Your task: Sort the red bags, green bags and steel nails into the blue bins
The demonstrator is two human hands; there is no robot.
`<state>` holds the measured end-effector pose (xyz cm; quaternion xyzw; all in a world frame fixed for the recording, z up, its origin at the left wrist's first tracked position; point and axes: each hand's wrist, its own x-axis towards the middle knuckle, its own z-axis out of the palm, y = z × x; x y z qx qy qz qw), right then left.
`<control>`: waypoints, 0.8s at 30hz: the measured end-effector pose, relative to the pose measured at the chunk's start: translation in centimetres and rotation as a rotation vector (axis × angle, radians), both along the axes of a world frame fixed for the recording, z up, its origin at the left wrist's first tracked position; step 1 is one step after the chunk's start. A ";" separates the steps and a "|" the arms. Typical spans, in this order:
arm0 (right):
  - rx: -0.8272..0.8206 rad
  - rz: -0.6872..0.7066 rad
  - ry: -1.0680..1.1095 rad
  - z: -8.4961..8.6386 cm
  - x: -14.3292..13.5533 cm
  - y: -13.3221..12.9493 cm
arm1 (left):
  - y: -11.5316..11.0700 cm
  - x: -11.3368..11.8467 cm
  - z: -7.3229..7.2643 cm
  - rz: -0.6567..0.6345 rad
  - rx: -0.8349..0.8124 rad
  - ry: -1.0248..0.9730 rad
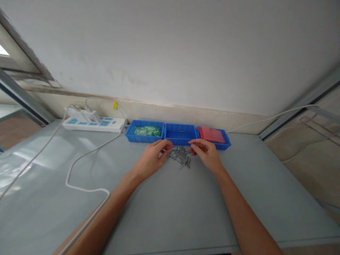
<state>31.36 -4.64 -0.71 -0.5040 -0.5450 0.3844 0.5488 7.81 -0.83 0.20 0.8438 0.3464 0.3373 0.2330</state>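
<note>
Head view: one grey table (183, 209), set against a pale wall (186, 56); two bare hands at work near its far side. Item, left hand (152, 158): at the left edge of the fastener pile, fingers curled, thumb and forefinger brought near each other; whether a piece is pinched between them cannot be told. Item, right hand (207, 152): at the right edge of the same pile, forefinger and thumb bent toward each other; whether these tips meet or grip anything cannot be told either. Item, pile of slim metal fasteners (180, 156): loose, lying at all angles on the table between the hands, just on the near side of the middle tray. Item, three blue trays in a row along the far side: left tray (142, 139), containing a clear bag with green pieces (148, 130); middle tray (172, 136), with one small metallic piece (181, 131) on its floor; right tray (224, 146), with a red packet (212, 134) protruding above its rim. Item, white power strip (115, 124), to the left of the trays, bearing white plugs (90, 115). Item, pale cable (87, 190), looping across the table's left part and passing over the left forearm.
</note>
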 end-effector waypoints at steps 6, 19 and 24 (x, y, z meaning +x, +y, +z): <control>-0.073 0.255 -0.052 0.2 -1.0 -0.6 | -0.7 0.6 -0.3 -0.093 0.013 -0.098; -0.105 0.300 0.034 0.2 -1.2 -0.5 | -0.9 0.6 -0.2 -0.141 0.068 -0.069; -0.081 0.210 0.057 0.0 -0.8 -0.3 | -0.2 -0.2 -0.1 0.006 0.140 0.096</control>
